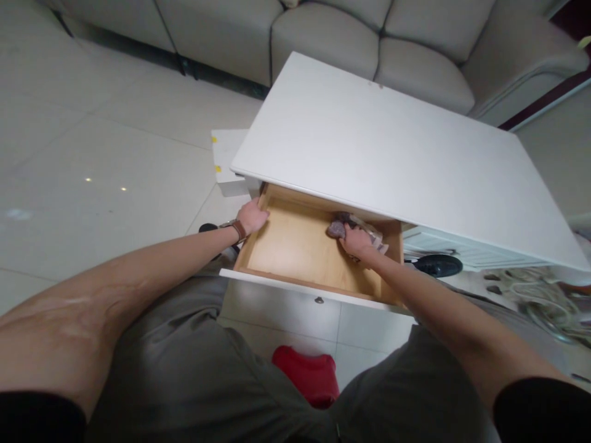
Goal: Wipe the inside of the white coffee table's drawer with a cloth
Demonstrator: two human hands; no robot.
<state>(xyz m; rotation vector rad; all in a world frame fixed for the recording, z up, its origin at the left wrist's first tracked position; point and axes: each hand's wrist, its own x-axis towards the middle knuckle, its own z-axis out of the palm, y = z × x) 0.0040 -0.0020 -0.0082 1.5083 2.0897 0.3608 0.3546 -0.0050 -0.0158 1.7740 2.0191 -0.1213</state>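
An open wooden drawer [295, 246] with a white front and a small dark knob juts out from a white table [383, 147]. My left hand [252, 217] is closed over the drawer's left side wall. Inside the drawer, toward the back right, my right hand [357, 241] is closed on a dark, brownish bundle [336, 229]. Lighter patterned material from it shows behind and to the right of my fingers. What exactly the bundle is, I cannot make out.
A grey sofa [323, 37] runs behind the table. Left of the table is a white box [228, 154] with yellow marks. A red object [309, 372] lies on the floor between my legs. A black shoe [438, 264] and coiled cords [545, 301] are at the right.
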